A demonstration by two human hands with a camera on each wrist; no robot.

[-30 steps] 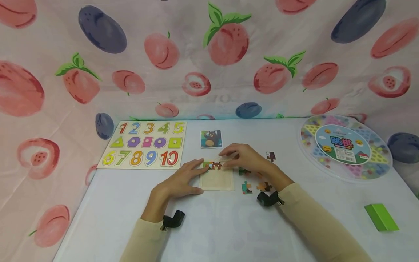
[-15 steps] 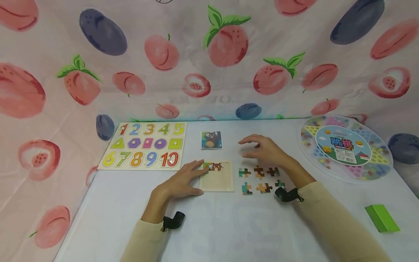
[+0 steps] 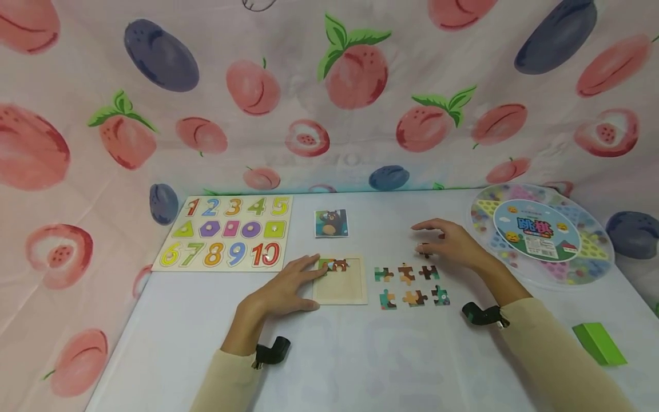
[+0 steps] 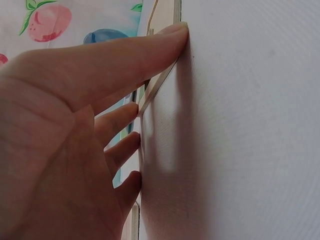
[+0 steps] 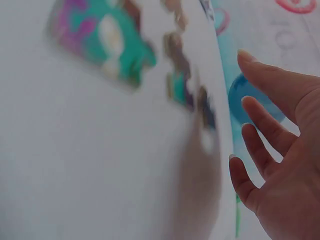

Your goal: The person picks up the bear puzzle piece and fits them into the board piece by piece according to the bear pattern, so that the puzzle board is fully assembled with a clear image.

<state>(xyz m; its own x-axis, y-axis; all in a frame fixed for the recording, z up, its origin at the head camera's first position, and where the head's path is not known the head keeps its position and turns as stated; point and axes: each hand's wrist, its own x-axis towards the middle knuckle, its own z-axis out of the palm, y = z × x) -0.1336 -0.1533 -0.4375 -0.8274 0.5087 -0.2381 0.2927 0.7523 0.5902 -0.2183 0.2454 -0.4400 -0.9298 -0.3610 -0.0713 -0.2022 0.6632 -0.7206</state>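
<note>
A shallow wooden puzzle tray [image 3: 340, 290] lies in the middle of the table, with a few joined pieces [image 3: 340, 265] along its top edge showing part of a brown bear. My left hand [image 3: 283, 289] rests at the tray's left side, fingers extended onto the upper left and thumb at the lower left corner. In the left wrist view the thumb [image 4: 150, 47] touches the tray's edge. My right hand [image 3: 455, 246] hovers, fingers spread, over a dark puzzle piece [image 3: 425, 256] that it partly covers. Beside the tray lie two rows of loose puzzle pieces [image 3: 405, 273].
A bear picture card [image 3: 331, 223] lies behind the tray. To the left is a number and shape board [image 3: 226, 232]. A round Chinese checkers set [image 3: 540, 234] sits at the back right, with a green block [image 3: 599, 344] nearer the front. A fruit-print cloth [image 3: 309, 80] hangs behind.
My right hand has moved from over the tray to the right, past the loose pieces, uncovering them. My left hand has stayed at the tray.
</note>
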